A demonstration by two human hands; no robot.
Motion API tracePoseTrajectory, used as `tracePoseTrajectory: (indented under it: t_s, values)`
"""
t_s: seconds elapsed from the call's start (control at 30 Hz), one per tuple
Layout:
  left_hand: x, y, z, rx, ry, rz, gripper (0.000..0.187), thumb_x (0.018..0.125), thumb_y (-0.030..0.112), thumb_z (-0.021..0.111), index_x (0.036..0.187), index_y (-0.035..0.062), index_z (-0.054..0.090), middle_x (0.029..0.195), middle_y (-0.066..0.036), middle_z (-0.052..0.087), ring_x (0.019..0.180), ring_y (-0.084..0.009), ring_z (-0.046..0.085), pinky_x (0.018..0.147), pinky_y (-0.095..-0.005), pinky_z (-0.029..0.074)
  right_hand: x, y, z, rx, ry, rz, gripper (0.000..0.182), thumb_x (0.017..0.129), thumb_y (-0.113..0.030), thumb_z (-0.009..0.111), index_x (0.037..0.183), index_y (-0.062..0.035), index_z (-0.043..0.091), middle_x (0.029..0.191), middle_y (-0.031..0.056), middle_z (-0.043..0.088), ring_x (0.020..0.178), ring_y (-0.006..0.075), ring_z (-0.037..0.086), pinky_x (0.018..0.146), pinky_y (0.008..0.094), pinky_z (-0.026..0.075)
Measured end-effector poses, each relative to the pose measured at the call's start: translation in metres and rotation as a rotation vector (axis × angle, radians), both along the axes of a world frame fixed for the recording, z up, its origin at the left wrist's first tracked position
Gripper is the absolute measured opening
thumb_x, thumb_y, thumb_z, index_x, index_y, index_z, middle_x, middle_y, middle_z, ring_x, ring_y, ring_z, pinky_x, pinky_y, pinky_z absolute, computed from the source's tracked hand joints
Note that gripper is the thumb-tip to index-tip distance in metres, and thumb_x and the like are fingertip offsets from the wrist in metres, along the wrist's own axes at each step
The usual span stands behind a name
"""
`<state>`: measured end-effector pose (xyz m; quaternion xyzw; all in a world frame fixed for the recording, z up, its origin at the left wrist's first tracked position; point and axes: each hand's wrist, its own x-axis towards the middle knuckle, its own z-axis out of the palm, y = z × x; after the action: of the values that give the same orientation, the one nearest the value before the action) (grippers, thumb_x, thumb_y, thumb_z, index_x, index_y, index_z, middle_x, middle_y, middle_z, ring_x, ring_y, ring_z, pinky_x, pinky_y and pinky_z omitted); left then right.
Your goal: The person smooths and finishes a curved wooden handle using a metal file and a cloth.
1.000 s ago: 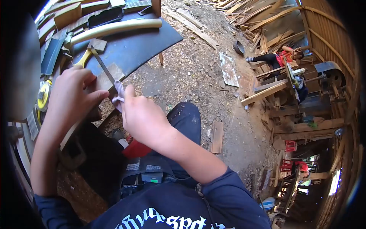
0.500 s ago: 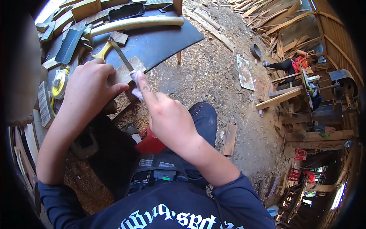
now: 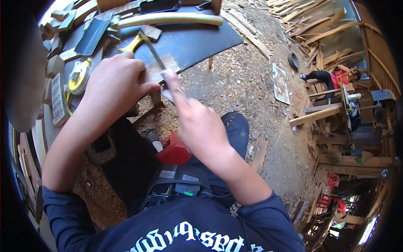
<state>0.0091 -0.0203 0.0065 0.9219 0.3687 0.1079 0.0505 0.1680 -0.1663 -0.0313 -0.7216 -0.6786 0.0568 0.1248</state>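
Observation:
My right hand is closed around the pale-wrapped handle of a narrow metal tool that looks like a file, index finger stretched along it. The tool's far end meets a yellow piece with a flared end. My left hand is curled over that yellow piece at the bench edge, thumb pointing toward my right hand; most of the piece is hidden under the fingers. Beneath the tool lies a flat wooden block. A smaller wood block sits by the tool's tip.
An axe-like tool with a pale curved handle lies across the dark bench top. A yellow tape measure is left of my hand. A red object is below. At the right, a person in red is beside machinery; wood scraps are piled behind.
The whole view has shifted, so the bench and both hands appear farther right. My right hand and the tool sit slightly closer to my left hand. Both grips look unchanged.

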Motion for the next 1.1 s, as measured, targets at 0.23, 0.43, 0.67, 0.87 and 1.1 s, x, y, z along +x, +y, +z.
tracePoseTrajectory:
  t_s: [0.23, 0.43, 0.67, 0.87, 1.1]
  values:
    - [-0.001, 0.004, -0.002, -0.051, 0.032, -0.048, 0.044, 0.080, 0.046, 0.083, 0.082, 0.0033, 0.073, 0.086, -0.015, 0.069, 0.085, -0.0359, 0.071, 0.077, -0.0458, 0.057, -0.004, -0.038, 0.020, -0.090, 0.099, -0.086, 0.085, 0.089, 0.010, 0.053, 0.167, -0.0146, 0.029, 0.095, 0.0292, 0.071, 0.081, 0.0457, 0.072, 0.072, 0.0550, 0.054]
    - [-0.007, 0.006, -0.006, -0.047, -0.104, -0.115, 0.042, 0.083, 0.039, 0.083, 0.076, -0.0011, 0.075, 0.077, -0.020, 0.072, 0.080, -0.0375, 0.075, 0.074, -0.0439, 0.061, -0.005, 0.004, 0.006, -0.047, 0.073, -0.049, 0.086, 0.090, 0.011, 0.052, 0.168, -0.0169, 0.027, 0.104, 0.0272, 0.073, 0.088, 0.0465, 0.072, 0.073, 0.0540, 0.054]
    - [-0.011, 0.011, -0.005, -0.069, -0.139, -0.170, 0.038, 0.080, 0.035, 0.085, 0.079, -0.0013, 0.077, 0.077, -0.021, 0.073, 0.079, -0.0384, 0.076, 0.071, -0.0442, 0.062, -0.010, -0.027, 0.015, -0.023, 0.149, -0.078, 0.078, 0.095, 0.010, 0.051, 0.166, -0.0151, 0.030, 0.119, 0.0269, 0.071, 0.103, 0.0463, 0.071, 0.080, 0.0532, 0.054]
    - [-0.012, 0.009, -0.002, -0.060, -0.118, -0.163, 0.038, 0.079, 0.036, 0.086, 0.079, -0.0016, 0.077, 0.078, -0.022, 0.073, 0.079, -0.0376, 0.076, 0.071, -0.0436, 0.062, -0.018, -0.005, 0.021, -0.105, 0.055, -0.112, 0.078, 0.096, 0.010, 0.050, 0.166, -0.0162, 0.030, 0.118, 0.0247, 0.072, 0.101, 0.0453, 0.072, 0.079, 0.0536, 0.054]
    - [-0.009, 0.011, -0.011, -0.025, -0.170, -0.168, 0.035, 0.076, 0.033, 0.087, 0.081, -0.0009, 0.078, 0.079, -0.019, 0.074, 0.081, -0.0362, 0.076, 0.071, -0.0420, 0.062, -0.001, -0.024, 0.022, -0.049, 0.107, -0.018, 0.077, 0.098, 0.009, 0.049, 0.167, -0.0192, 0.030, 0.119, 0.0262, 0.072, 0.103, 0.0433, 0.074, 0.078, 0.0528, 0.053]
